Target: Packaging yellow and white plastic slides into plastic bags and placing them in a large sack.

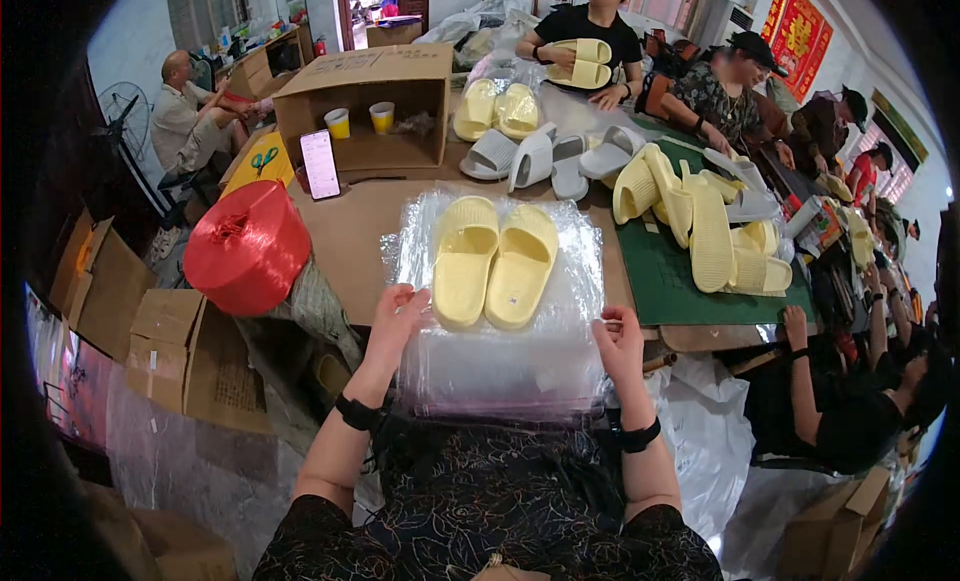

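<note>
A pair of pale yellow slide slippers lies side by side on a stack of clear plastic bags, their toes pointing away from me. Whether the top film wraps over them is hard to tell through the shine. At the left edge of the stack, my left hand has its fingers curled onto the plastic, close beside the left slipper. Opposite it, my right hand is bent with thumb and fingers together at the bag's right edge. Neither hand touches the slippers.
Grey slippers and yellow slippers lie beyond and on the green mat. A red twine roll, phone, scissors and open cardboard box stand left. Across the table, a person holds yellow slippers.
</note>
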`<action>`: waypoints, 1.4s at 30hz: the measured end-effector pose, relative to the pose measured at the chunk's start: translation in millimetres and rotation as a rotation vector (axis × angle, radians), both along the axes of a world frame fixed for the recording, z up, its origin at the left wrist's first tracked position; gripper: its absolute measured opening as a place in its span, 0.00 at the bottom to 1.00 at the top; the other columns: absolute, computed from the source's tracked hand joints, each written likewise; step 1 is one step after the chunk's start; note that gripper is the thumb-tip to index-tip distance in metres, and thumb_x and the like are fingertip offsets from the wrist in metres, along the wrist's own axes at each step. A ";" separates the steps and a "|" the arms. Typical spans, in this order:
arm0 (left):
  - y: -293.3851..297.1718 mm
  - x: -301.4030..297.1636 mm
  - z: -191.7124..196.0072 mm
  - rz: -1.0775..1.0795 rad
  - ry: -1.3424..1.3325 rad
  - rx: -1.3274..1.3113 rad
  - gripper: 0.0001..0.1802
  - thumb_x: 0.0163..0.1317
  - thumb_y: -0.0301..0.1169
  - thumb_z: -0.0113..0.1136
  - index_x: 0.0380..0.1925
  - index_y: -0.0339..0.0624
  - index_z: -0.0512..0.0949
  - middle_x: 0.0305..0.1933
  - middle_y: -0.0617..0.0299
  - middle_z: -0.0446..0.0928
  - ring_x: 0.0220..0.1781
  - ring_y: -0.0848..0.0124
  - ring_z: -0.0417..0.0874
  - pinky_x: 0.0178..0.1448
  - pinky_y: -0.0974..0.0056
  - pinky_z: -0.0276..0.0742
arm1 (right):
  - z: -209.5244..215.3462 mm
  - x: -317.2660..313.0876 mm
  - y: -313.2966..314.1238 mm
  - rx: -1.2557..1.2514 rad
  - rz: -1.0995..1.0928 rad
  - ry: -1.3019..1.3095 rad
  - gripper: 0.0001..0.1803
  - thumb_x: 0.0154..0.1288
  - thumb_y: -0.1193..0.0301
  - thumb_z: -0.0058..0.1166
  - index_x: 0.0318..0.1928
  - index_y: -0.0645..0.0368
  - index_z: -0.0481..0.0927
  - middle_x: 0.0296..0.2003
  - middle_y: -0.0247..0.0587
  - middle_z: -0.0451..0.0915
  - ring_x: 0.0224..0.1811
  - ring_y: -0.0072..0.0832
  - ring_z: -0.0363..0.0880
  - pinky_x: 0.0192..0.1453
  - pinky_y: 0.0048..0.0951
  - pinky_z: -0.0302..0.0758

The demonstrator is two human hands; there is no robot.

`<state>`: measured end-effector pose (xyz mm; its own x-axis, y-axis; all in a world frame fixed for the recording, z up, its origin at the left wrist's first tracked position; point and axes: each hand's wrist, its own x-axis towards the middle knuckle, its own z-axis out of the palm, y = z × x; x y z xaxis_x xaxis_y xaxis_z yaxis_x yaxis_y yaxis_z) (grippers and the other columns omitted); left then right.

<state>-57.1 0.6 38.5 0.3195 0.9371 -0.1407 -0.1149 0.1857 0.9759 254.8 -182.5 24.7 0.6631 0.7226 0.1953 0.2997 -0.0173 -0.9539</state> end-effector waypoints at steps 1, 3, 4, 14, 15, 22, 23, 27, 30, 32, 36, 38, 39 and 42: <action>0.5 3.5 3.6 0.001 -0.001 0.005 0.28 0.67 0.38 0.64 0.59 0.33 0.67 0.46 0.59 0.74 0.43 0.70 0.81 0.46 0.67 0.79 | 5.4 -7.2 1.9 0.005 0.001 -0.001 0.23 0.58 0.70 0.68 0.50 0.64 0.74 0.39 0.38 0.78 0.34 0.21 0.78 0.39 0.25 0.76; -2.2 12.2 15.1 0.024 0.104 -0.029 0.36 0.63 0.43 0.69 0.61 0.30 0.65 0.44 0.59 0.76 0.41 0.72 0.80 0.42 0.68 0.77 | 12.0 -18.3 4.7 -0.162 -0.031 -0.224 0.29 0.56 0.68 0.70 0.54 0.64 0.73 0.38 0.40 0.77 0.33 0.25 0.78 0.39 0.29 0.77; -1.7 15.9 16.6 0.022 0.104 -0.025 0.36 0.63 0.43 0.69 0.61 0.30 0.65 0.44 0.59 0.76 0.41 0.72 0.80 0.42 0.68 0.77 | 9.6 -17.9 5.5 -0.158 -0.033 -0.223 0.29 0.56 0.68 0.70 0.54 0.64 0.73 0.38 0.40 0.77 0.33 0.25 0.78 0.39 0.29 0.77; 13.7 28.6 28.0 -0.303 0.125 -0.108 0.21 0.56 0.36 0.70 0.46 0.36 0.78 0.33 0.67 0.78 0.31 0.81 0.73 0.33 0.73 0.63 | -5.5 -9.3 14.6 -0.083 0.057 -0.040 0.39 0.55 0.64 0.72 0.63 0.66 0.67 0.42 0.43 0.77 0.34 0.25 0.77 0.39 0.29 0.77; 15.0 30.0 25.6 -0.304 0.093 -0.141 0.16 0.56 0.34 0.68 0.42 0.39 0.79 0.32 0.69 0.77 0.30 0.82 0.71 0.32 0.73 0.63 | -5.3 -9.3 16.8 -0.023 0.075 0.107 0.40 0.57 0.63 0.71 0.64 0.68 0.66 0.40 0.42 0.77 0.33 0.24 0.76 0.39 0.28 0.76; -7.8 39.8 9.2 -0.350 -0.202 -0.179 0.24 0.58 0.24 0.57 0.57 0.31 0.74 0.47 0.60 0.81 0.45 0.73 0.82 0.51 0.68 0.77 | 22.7 -21.0 26.1 -0.201 0.274 0.447 0.38 0.60 0.64 0.70 0.65 0.68 0.67 0.28 0.30 0.78 0.23 0.15 0.68 0.26 0.19 0.65; -23.1 44.2 27.3 -0.364 -0.271 -0.192 0.21 0.58 0.24 0.58 0.53 0.33 0.75 0.45 0.62 0.81 0.45 0.74 0.81 0.51 0.68 0.76 | 25.5 -22.5 26.8 -0.212 0.366 0.502 0.35 0.60 0.64 0.69 0.63 0.67 0.70 0.27 0.28 0.77 0.22 0.13 0.66 0.24 0.18 0.62; -43.0 34.4 27.1 -0.347 -0.271 -0.096 0.28 0.61 0.24 0.58 0.63 0.34 0.68 0.55 0.59 0.78 0.55 0.71 0.79 0.59 0.64 0.75 | 36.9 -57.8 33.5 -0.145 0.408 0.499 0.23 0.61 0.68 0.67 0.54 0.64 0.77 0.28 0.26 0.77 0.22 0.11 0.65 0.23 0.17 0.61; -59.8 30.0 23.9 -0.304 -0.373 -0.047 0.32 0.64 0.25 0.62 0.67 0.36 0.62 0.60 0.58 0.75 0.59 0.70 0.77 0.64 0.62 0.74 | 36.3 -82.1 40.0 -0.147 0.440 0.352 0.21 0.62 0.72 0.64 0.53 0.65 0.76 0.35 0.33 0.81 0.30 0.15 0.74 0.33 0.19 0.72; -68.7 33.0 25.7 -0.377 -0.277 0.099 0.35 0.63 0.26 0.65 0.68 0.36 0.60 0.61 0.57 0.73 0.61 0.70 0.75 0.66 0.62 0.73 | 18.2 -84.3 33.5 0.030 0.337 0.163 0.21 0.60 0.75 0.64 0.54 0.66 0.75 0.41 0.38 0.82 0.40 0.22 0.80 0.44 0.25 0.77; -78.4 7.6 25.8 -0.362 -0.224 0.172 0.43 0.64 0.28 0.66 0.73 0.35 0.52 0.66 0.55 0.68 0.67 0.69 0.70 0.69 0.60 0.69 | 42.7 -95.1 15.0 0.038 0.605 0.263 0.22 0.58 0.74 0.67 0.52 0.66 0.77 0.44 0.40 0.83 0.44 0.25 0.81 0.48 0.27 0.78; -74.7 -22.4 17.9 -0.335 -0.277 0.242 0.44 0.63 0.28 0.66 0.74 0.35 0.51 0.67 0.54 0.68 0.67 0.68 0.69 0.70 0.59 0.68 | 56.5 -82.5 8.2 -0.149 0.750 0.012 0.23 0.57 0.73 0.69 0.52 0.65 0.78 0.44 0.41 0.83 0.44 0.26 0.81 0.47 0.27 0.77; -71.5 -42.7 20.7 -0.337 -0.217 0.219 0.44 0.63 0.28 0.66 0.74 0.36 0.52 0.68 0.54 0.67 0.67 0.68 0.70 0.70 0.59 0.68 | 58.8 -73.5 7.3 -0.313 0.826 -0.252 0.23 0.56 0.71 0.70 0.51 0.63 0.79 0.44 0.41 0.83 0.43 0.28 0.81 0.46 0.28 0.76; -57.9 -135.7 33.4 -0.329 -0.114 0.134 0.42 0.59 0.32 0.69 0.71 0.36 0.59 0.65 0.58 0.72 0.64 0.70 0.73 0.68 0.61 0.70 | 52.5 -62.7 16.9 -0.071 0.623 -0.416 0.24 0.54 0.68 0.71 0.51 0.61 0.80 0.46 0.41 0.82 0.46 0.32 0.80 0.45 0.31 0.75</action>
